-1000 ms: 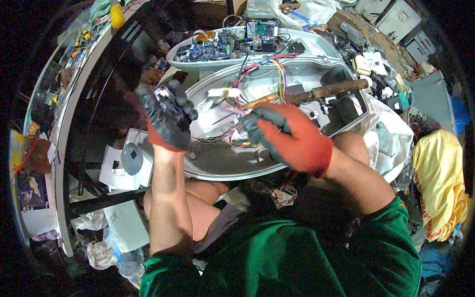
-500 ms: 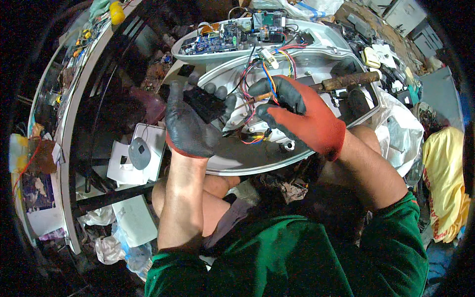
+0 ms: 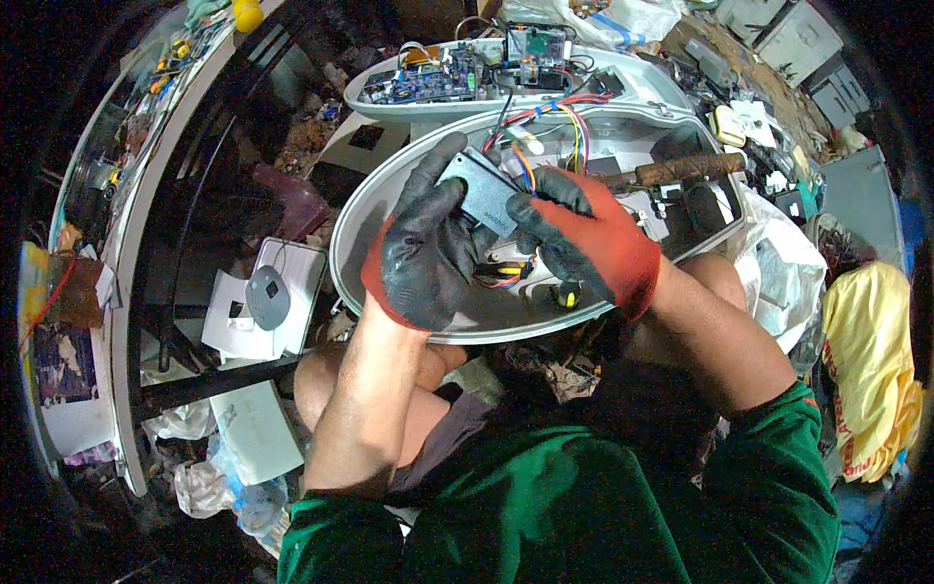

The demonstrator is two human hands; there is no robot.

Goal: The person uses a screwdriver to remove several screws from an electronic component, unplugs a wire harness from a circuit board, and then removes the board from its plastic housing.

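My left hand (image 3: 428, 243), in a black and red coated glove, grips a flat grey-blue rectangular module (image 3: 482, 195) and tilts its broad face up. My right hand (image 3: 589, 224), gloved alike, is closed near the module's right end. Through its fingers runs a long screwdriver (image 3: 691, 167) with a worn brown handle; the tip is hidden. Under both hands lies an open, light-grey oval housing (image 3: 365, 209). Coloured wires (image 3: 574, 107) run up from it toward the opened half (image 3: 365, 95), which bears a blue circuit board (image 3: 438, 80).
Left of the housing is a white panel with a grey rounded piece (image 3: 270, 298). A long curved frame edge (image 3: 146, 243) stands beyond it. Yellow sacking (image 3: 871, 370) and white plastic sheeting (image 3: 783, 263) lie at the right. Scrap parts are strewn beyond the housing.
My left hand has turned over and moved right, bringing the module from a dark face to its grey-blue face. The screwdriver's shaft no longer shows beyond my right fingers.
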